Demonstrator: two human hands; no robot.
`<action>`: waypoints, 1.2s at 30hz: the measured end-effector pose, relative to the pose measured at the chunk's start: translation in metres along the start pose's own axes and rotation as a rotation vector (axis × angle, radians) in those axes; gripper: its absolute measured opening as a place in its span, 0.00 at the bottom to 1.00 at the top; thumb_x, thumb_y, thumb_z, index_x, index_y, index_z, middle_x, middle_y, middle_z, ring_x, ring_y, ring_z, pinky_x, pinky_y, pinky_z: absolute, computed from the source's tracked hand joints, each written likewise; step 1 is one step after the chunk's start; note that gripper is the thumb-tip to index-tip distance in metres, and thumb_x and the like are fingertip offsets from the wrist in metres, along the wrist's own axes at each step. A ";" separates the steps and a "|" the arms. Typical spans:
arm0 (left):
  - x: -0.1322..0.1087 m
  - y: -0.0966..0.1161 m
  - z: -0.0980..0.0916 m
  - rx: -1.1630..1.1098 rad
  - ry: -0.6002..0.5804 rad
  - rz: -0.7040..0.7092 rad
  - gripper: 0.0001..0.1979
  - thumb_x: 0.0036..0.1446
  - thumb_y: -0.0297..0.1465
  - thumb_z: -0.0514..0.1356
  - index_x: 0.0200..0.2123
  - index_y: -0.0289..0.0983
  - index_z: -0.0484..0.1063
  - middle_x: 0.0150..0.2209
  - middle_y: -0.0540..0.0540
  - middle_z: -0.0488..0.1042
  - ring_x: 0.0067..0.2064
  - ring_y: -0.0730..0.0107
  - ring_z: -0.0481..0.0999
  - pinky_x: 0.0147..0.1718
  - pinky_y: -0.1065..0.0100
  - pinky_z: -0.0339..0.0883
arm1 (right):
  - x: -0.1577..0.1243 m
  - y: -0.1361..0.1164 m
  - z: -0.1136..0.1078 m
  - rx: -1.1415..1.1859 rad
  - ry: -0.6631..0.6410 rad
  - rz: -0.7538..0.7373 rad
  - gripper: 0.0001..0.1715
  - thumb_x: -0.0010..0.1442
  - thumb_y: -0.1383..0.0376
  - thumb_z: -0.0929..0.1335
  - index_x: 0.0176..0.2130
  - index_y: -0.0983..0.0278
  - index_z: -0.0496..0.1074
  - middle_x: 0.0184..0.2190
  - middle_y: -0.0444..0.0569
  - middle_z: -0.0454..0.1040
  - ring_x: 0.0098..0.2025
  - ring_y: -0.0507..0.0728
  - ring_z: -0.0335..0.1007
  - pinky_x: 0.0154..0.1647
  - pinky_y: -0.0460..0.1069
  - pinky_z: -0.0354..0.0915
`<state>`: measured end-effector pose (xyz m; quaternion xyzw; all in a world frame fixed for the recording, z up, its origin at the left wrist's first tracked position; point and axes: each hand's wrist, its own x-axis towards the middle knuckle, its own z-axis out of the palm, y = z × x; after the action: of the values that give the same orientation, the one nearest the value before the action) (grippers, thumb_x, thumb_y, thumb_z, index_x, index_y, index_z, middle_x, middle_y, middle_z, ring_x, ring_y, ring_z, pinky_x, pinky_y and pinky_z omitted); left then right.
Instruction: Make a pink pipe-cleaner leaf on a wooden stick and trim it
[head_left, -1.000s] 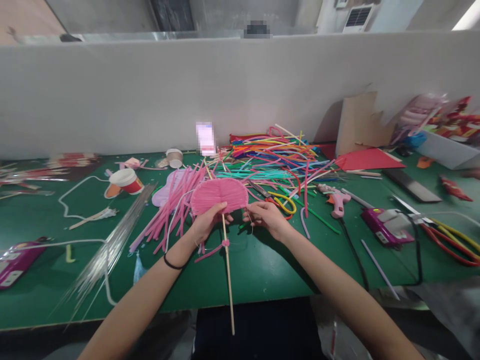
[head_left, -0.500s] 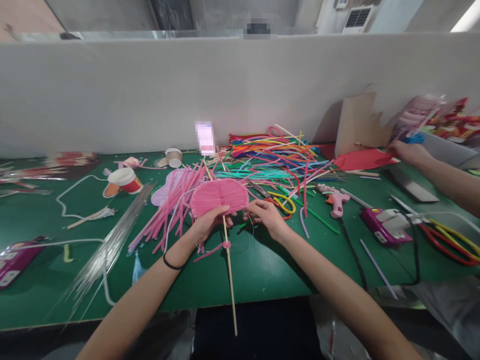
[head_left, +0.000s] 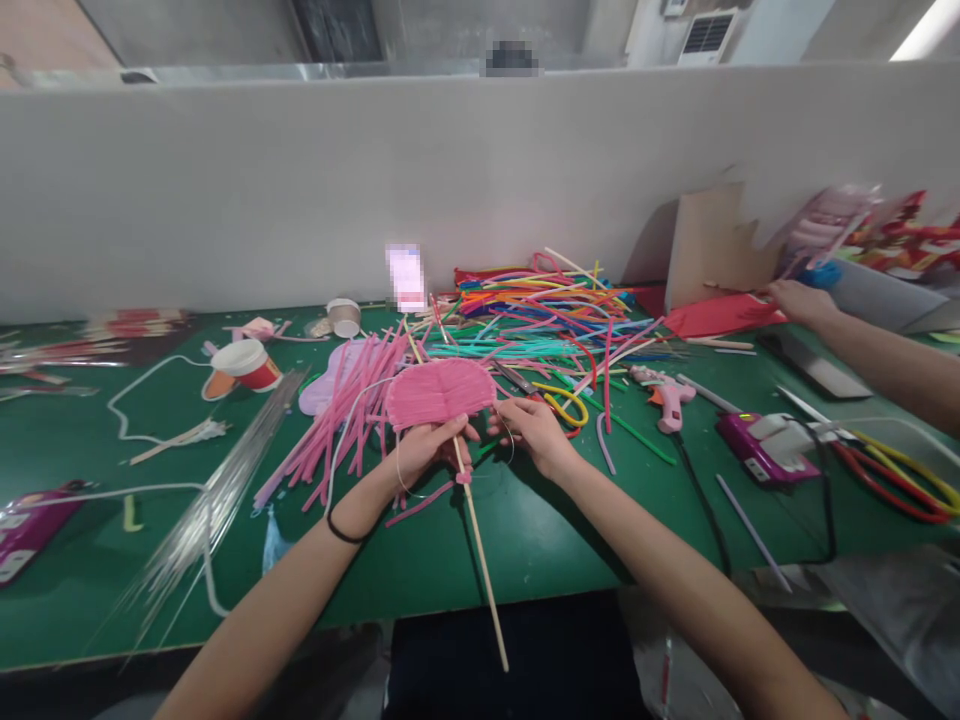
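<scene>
A pink fan-shaped piece [head_left: 442, 391] made of pipe cleaners sits on a thin wooden stick [head_left: 484, 575] that slants down toward me. My left hand [head_left: 424, 447] is closed around the fan's lower edge where the stick meets it. My right hand [head_left: 529, 428] pinches the fan's right lower corner, with a thin wire loop curling beside its fingers. A small pink knot [head_left: 463, 477] is tied on the stick just below my hands.
Loose pink pipe cleaners [head_left: 341, 420] lie left of the fan, with a multicoloured heap [head_left: 547, 315] behind. A pink glue gun [head_left: 664, 397], red-white paper cup [head_left: 247, 362], silver wires [head_left: 217, 495] and purple power strips [head_left: 757, 450] lie on the green table [head_left: 420, 560]. Another person's hand [head_left: 799, 300] touches red paper at right.
The stick's lower end has swung to the right and the fan has tilted slightly. Another person's arm came in at the right and now rests by the red paper.
</scene>
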<state>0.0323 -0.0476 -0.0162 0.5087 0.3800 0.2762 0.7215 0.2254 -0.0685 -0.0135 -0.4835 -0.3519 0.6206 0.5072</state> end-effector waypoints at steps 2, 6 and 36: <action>-0.001 0.001 0.001 0.014 -0.011 -0.004 0.20 0.56 0.45 0.60 0.34 0.32 0.76 0.22 0.44 0.77 0.23 0.66 0.76 0.27 0.67 0.70 | 0.000 0.000 0.000 0.036 -0.010 0.025 0.18 0.46 0.53 0.74 0.31 0.64 0.74 0.28 0.46 0.76 0.28 0.51 0.73 0.25 0.44 0.64; -0.004 0.003 0.003 0.040 -0.016 -0.019 0.19 0.56 0.44 0.61 0.34 0.31 0.76 0.21 0.43 0.77 0.23 0.66 0.76 0.28 0.66 0.69 | 0.001 0.000 0.001 0.092 -0.017 0.075 0.16 0.46 0.55 0.75 0.28 0.64 0.73 0.25 0.45 0.75 0.25 0.50 0.72 0.23 0.43 0.63; -0.005 0.003 0.001 -0.007 -0.054 -0.035 0.18 0.55 0.44 0.61 0.33 0.32 0.76 0.20 0.44 0.76 0.23 0.66 0.76 0.26 0.67 0.68 | 0.001 0.004 0.004 -0.060 -0.020 -0.067 0.20 0.49 0.48 0.71 0.28 0.63 0.70 0.22 0.44 0.73 0.26 0.52 0.72 0.23 0.44 0.64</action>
<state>0.0307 -0.0508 -0.0118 0.5067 0.3682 0.2508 0.7381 0.2207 -0.0679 -0.0168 -0.4801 -0.3913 0.5973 0.5095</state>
